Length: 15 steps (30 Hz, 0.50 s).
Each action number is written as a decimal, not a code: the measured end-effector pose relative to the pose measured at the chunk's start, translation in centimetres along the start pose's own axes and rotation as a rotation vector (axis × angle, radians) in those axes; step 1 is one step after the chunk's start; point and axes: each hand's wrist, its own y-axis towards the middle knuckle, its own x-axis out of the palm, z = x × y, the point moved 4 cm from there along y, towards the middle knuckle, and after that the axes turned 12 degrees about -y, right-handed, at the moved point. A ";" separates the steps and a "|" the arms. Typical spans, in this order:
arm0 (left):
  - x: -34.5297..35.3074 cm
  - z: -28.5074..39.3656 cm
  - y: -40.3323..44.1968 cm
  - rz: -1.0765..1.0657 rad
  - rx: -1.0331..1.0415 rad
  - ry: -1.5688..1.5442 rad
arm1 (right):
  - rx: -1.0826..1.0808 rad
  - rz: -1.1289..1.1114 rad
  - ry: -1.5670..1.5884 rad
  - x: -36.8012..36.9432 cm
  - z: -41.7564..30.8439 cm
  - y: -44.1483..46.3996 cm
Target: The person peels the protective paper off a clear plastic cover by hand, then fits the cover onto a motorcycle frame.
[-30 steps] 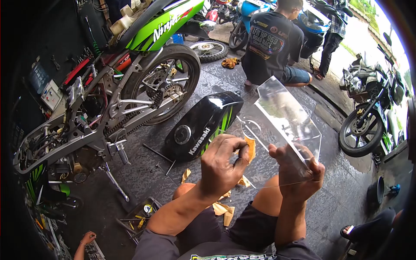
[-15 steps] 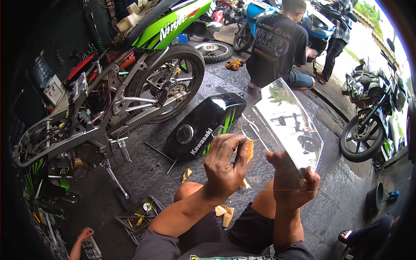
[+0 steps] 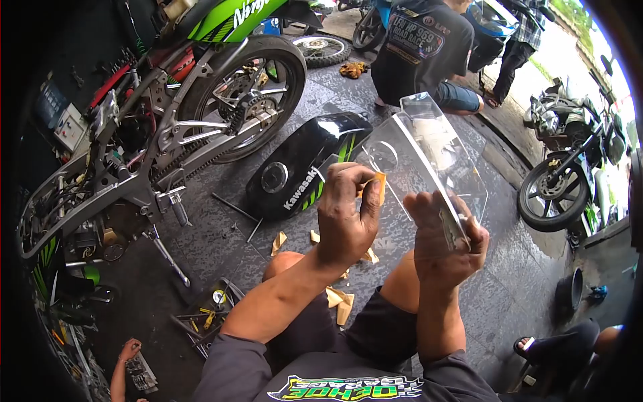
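A clear, bent acrylic panel (image 3: 442,164) with a round cutout is raised in front of me above my knees. My right hand (image 3: 447,251) grips its lower right edge, the fingers partly seen through the plastic. My left hand (image 3: 349,211) is closed in a pinch on a tan paper scrap (image 3: 382,189), close by the panel's left part. Whether the scrap still sticks to the plastic, I cannot tell. Beyond my left hand, a black Kawasaki fuel tank (image 3: 301,167) with green stripes lies on the floor.
More paper pieces (image 3: 343,305) lie between my legs. A stripped motorcycle (image 3: 201,127) stands at left, a tool tray (image 3: 211,315) below it. One person (image 3: 422,53) squats ahead; another person's hand (image 3: 130,350) shows at lower left. A parked motorcycle (image 3: 556,187) is at right.
The panel has turned, so its bright reflection has shrunk and its bent edge shows more. My view has tipped down, and the surroundings sit higher in it. Both hands keep their holds.
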 end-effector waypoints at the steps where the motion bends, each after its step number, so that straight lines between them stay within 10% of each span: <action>1: -0.1 0.2 0.0 0.064 -0.084 -0.079 | -0.007 -0.011 -0.042 -0.1 -0.1 -0.1; 15: -1.2 0.8 0.4 0.041 -0.123 -0.066 | 0.001 0.042 -0.120 0.6 -0.5 0.0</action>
